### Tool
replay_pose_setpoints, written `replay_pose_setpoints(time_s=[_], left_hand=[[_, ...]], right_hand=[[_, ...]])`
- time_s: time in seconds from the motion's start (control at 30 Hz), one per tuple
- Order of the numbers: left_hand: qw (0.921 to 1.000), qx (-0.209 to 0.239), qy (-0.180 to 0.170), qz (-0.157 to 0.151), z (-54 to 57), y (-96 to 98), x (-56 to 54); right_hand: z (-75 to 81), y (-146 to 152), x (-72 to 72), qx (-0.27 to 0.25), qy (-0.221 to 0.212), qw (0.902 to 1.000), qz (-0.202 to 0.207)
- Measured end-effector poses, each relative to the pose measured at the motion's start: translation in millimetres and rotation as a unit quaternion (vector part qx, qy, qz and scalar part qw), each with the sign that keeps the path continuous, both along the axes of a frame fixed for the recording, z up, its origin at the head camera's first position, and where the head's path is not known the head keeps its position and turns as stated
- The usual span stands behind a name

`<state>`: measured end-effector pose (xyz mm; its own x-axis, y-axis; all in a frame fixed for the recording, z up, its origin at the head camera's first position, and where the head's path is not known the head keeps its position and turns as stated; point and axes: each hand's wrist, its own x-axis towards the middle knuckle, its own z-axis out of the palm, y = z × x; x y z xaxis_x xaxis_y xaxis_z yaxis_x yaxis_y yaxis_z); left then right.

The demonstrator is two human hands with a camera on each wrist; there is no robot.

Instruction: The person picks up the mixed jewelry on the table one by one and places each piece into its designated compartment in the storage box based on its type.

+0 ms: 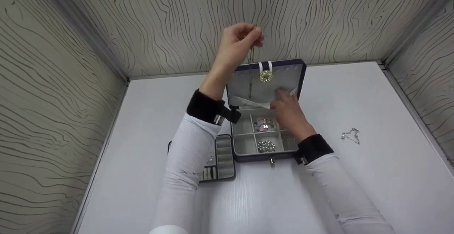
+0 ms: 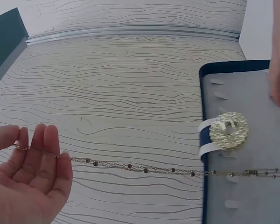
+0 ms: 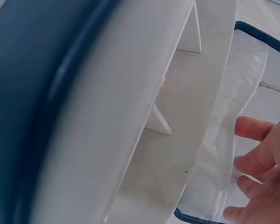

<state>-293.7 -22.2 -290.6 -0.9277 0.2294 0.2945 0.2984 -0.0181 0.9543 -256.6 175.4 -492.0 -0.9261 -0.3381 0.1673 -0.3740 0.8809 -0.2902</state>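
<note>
My left hand (image 1: 241, 42) is raised above the open lid of a jewelry box (image 1: 244, 159). Its fingers pinch the top of a thin beaded chain necklace (image 2: 144, 170), which hangs down in front of the lid's grey lining. My right hand (image 1: 289, 111) is inside the lid, fingers spread at the edge of a white fabric pocket (image 3: 219, 135). The pocket's edge stands away from the lining and slants across the lid. A round gold clasp ornament (image 1: 266, 76) sits on the strap at the lid's top.
Box compartments hold a colorful bead bracelet (image 1: 264, 124) and a silvery beaded piece (image 1: 266, 146). A removed tray (image 1: 225, 156) with ring slots lies left of the box, partly behind the left sleeve. A silver chain (image 1: 351, 135) rests on the white table at right; patterned walls stand behind.
</note>
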Motion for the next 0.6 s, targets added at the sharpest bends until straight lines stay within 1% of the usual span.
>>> replay_pose_setpoints(time_s=[0.13,0.27,0.33,0.4,0.47,0.5,0.6], left_hand=[[0.9989,0.003,-0.046,-0.003,-24.4,1.2,-0.3],[0.9971,0.019,-0.074,-0.002,-47.2,3.6,-1.8],[0.9972,0.013,-0.074,-0.001,-58.5,5.0,-3.4],[0.9974,-0.015,-0.07,0.003,-69.5,5.3,-5.5],[0.996,-0.066,-0.057,0.018,-79.9,4.5,-8.3],[0.9943,-0.091,-0.048,0.027,-84.9,4.0,-10.0],[0.9856,-0.159,-0.033,0.049,-96.7,1.5,-14.6]], right_hand=[[-0.9,-1.1,1.6,-0.011,-0.004,0.9999,-0.002],[-0.7,-1.9,3.2,-0.015,0.0,0.9999,-0.007],[-0.3,-1.7,3.8,-0.02,0.004,0.9997,-0.011],[-0.5,-1.4,4.1,-0.023,0.012,0.9996,-0.012],[-0.9,-1.2,4.3,-0.026,0.015,0.9994,-0.013],[-1.1,-1.2,4.3,-0.026,0.017,0.9994,-0.013],[-1.8,-1.4,3.8,-0.019,0.017,0.9996,-0.013]])
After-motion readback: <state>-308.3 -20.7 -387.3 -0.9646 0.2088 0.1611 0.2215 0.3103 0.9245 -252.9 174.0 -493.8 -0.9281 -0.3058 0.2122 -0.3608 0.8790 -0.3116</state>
